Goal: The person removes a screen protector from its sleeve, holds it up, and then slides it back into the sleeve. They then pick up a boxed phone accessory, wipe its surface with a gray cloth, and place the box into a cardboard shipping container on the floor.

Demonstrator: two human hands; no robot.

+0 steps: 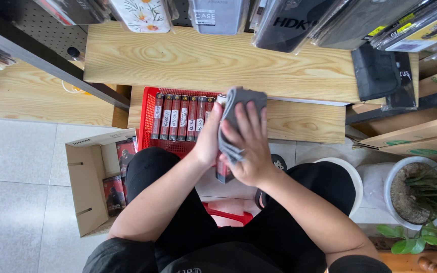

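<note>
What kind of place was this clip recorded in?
Probably a small phone-accessory shop: packaged phone cases hang on a pegboard above wooden shelves, and a red basket holds a row of labelled boxes. The right hand wipes one with a grey cloth.

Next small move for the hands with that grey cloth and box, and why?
Probably slot the box into the red basket beside the upright row of boxes: the right hand presses the grey cloth over it, the left hand steadies it.

You're seeing one head-worn view only, looking steeply down from close above your lap, facing the low pale wooden shelf [213, 58] and grey tiled floor [16, 167].
</note>
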